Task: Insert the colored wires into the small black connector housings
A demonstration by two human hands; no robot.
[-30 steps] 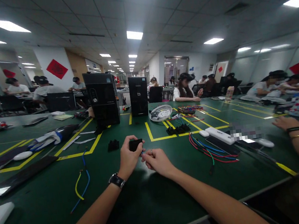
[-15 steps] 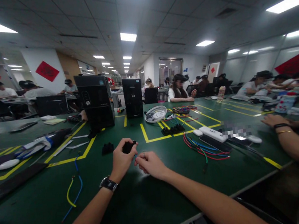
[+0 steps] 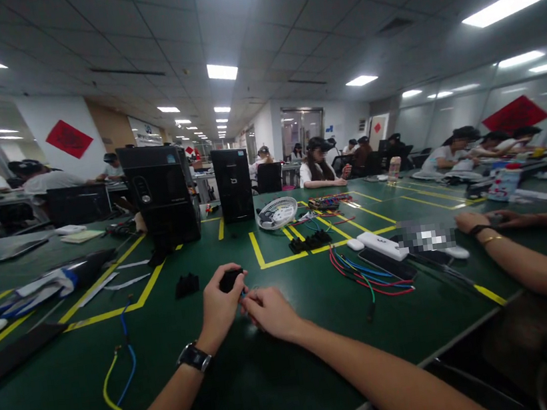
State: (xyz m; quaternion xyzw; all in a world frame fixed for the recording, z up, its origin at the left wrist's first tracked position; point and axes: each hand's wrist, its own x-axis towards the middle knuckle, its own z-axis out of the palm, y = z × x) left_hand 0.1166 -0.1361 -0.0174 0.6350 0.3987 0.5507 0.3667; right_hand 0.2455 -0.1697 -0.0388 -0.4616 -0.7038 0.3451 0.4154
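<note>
My left hand [image 3: 219, 309], with a watch on its wrist, is closed around a small black block [image 3: 231, 280] above the green table. Close against it, my right hand [image 3: 273, 312] pinches at the block's near side. A bit of blue [image 3: 243, 294], perhaps a wire end, shows between the fingertips, mostly hidden. Left of my hands lies a similar black part [image 3: 186, 285], and more black parts [image 3: 310, 242] sit farther off to the right. A blue wire [image 3: 131, 358] and a yellow wire [image 3: 106, 383] rest at the left.
Two black computer towers [image 3: 160, 196] stand at the back, beside a white mesh basket [image 3: 277, 213]. A bundle of coloured wires [image 3: 370, 273] and a white power bank [image 3: 382, 246] lie to the right. Another person's arm [image 3: 522, 256] rests on the table's right side.
The view has turned slightly right and downward, so the scene sits farther left. Both hands keep the same grip on the black block, with only slight finger movement.
</note>
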